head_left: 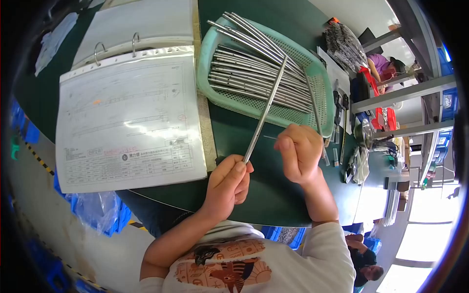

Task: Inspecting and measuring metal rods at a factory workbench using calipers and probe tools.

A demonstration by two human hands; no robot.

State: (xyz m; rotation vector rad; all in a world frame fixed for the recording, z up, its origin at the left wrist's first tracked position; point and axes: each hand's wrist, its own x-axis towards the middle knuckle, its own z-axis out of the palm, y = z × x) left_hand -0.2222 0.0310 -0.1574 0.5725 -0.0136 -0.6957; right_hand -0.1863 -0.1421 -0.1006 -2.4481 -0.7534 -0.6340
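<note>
My left hand (228,181) grips the lower end of a slim metal rod (266,110), which slants up and right across the basket's near side. Close to its right, my right hand (301,152) is closed in a pinch. A thin metal pin (270,137) pokes out of those fingers toward the rod; its other end is hidden. A light green plastic basket (234,103) lies beyond both hands, holding several similar metal rods (256,75). One more thin rod (315,105) leans over the basket's right end and passes behind my right hand; I cannot tell whether the hand touches it.
A ring binder (132,136) with a drawing sheet in a clear sleeve lies open at the left of the green table (266,195). Tools (340,110) and a black-wrapped bundle (344,44) lie right of the basket. Metal shelf posts (405,93) and other people are farther right.
</note>
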